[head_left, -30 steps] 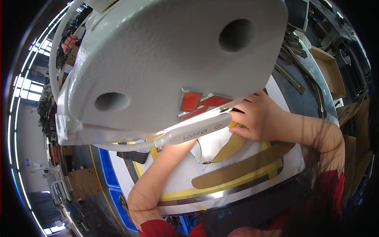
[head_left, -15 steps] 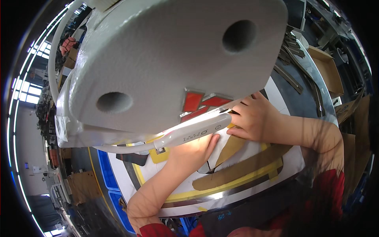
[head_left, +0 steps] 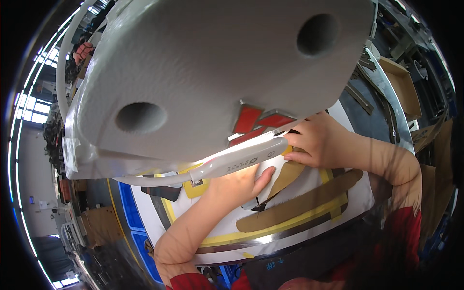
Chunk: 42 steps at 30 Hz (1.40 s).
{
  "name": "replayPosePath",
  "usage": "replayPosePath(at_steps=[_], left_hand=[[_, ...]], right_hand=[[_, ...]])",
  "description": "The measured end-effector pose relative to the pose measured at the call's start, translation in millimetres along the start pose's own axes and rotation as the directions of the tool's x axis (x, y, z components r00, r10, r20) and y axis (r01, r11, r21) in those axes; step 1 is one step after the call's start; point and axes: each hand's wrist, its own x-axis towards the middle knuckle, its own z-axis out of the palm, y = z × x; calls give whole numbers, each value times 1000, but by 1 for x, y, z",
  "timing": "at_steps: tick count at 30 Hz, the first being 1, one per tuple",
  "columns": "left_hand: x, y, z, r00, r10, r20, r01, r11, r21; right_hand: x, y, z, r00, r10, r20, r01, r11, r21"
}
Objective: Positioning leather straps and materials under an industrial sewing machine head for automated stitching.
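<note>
My left hand (head_left: 238, 182) lies beneath the white lamp (head_left: 241, 160) on the sewing machine (head_left: 203, 82). Its thumb stretches over the pale work; the lamp hides its other fingers. Opposite, on the machine's right side, my right hand (head_left: 316, 140) has thumb and forefinger closed around a small yellow piece (head_left: 288, 150). The lamp and machine partly cover this grip. A brown piece (head_left: 286, 179) with a pointed end sits between the hands. Nearer me lies a long curved brown strip (head_left: 299, 205). The machine's needle area is out of sight behind its head.
Yellow tape (head_left: 241, 239) edges the white work surface. Left of it stand blue bins (head_left: 131, 205). A dark curved patch (head_left: 164, 193) lies by the lamp cable (head_left: 154, 181). Dark strips (head_left: 360, 96) and an open cardboard box (head_left: 400, 89) are at the far right.
My right hand has shifted slightly right, with more of the yellow piece showing. My left thumb stands farther out from the hand. The machine head appears a little farther right in view.
</note>
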Motion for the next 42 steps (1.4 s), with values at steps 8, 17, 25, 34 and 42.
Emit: replayPosePath(at_steps=[8,17,25,34,42], left_hand=[[-2,0,2,999,-10,-33,12,999,47],[0,1,-2,1000,5,-29,-4,1000,29],[0,2,-1,1000,-13,-8,14,999,52],[3,-7,-5,994,-108,30,109,992,-65],[7,-20,2,993,-98,-65,82,973,-218]], right_hand=[[2,0,3,998,-62,27,65,990,-122],[2,-2,0,997,-82,2,82,995,-58],[1,-2,0,995,-99,-1,98,990,-98],[10,5,2,994,-110,-2,109,985,-134],[11,10,-4,999,-49,18,51,992,-116]])
